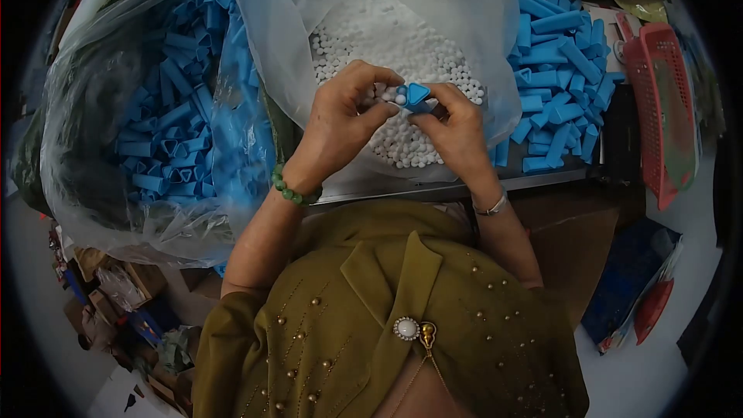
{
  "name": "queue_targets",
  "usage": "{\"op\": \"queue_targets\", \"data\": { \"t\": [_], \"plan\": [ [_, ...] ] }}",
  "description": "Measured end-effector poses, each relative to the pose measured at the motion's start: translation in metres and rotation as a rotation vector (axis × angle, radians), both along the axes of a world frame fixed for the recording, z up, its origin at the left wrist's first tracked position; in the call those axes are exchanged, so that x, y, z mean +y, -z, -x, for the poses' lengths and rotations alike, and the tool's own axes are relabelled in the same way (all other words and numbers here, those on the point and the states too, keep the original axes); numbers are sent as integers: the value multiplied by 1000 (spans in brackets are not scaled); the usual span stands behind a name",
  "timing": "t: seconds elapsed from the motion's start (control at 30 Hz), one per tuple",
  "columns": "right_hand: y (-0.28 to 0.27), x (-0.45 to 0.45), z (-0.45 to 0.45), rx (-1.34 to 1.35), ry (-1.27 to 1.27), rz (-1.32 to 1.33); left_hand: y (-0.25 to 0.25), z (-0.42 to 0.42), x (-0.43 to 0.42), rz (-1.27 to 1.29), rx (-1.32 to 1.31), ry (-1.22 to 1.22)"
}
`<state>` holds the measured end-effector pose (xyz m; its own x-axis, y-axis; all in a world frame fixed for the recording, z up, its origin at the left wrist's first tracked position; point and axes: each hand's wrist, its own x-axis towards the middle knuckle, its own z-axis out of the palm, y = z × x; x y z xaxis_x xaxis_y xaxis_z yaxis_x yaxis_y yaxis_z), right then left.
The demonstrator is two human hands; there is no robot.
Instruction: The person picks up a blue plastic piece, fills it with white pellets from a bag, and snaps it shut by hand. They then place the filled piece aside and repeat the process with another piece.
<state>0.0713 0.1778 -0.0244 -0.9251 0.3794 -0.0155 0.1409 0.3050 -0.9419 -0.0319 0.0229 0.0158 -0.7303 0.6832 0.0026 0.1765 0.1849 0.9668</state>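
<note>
My right hand (455, 125) grips a blue triangular tube (417, 95), its three-sided end turned up toward me. Right beside it, the curled thumb and fingers of my left hand (346, 112) close around a few small white balls (400, 98), held against the tube's left side. Whether any ball sits inside the tube I cannot tell. Both hands are above a heap of small white balls (414, 143) lying in a clear plastic bag (282, 0).
On the left, a large clear bag (85, 116) holds many blue triangular tubes (182, 120). More blue tubes (553, 70) are piled to the right on the table (534, 179). Past them stands a pink plastic basket (654, 108). Cardboard boxes (147, 279) sit on the floor, lower left.
</note>
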Motion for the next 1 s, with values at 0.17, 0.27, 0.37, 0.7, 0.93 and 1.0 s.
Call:
{"op": "queue_targets", "data": {
  "t": [0.17,0.27,0.37,0.7,0.93,1.0],
  "plan": [
    [1,0,-1,71,7,22,-12,-4,5,48,230,29],
    [0,-1,-3,101,-9,55,-8,-4,1,57,252,43],
    [0,-2,-3,123,-9,152,-4,-2,-3,-7,30,-19],
    [-13,-11,-5,163,-78,394,10,-4,-3,-237,-17,180],
    [-21,4,2,41,-387,1168,0,-14,-16,-343,-463,142],
    [-27,-4,3,46,-379,1164,1,-16,-17,-324,-371,138]
  ]
}}
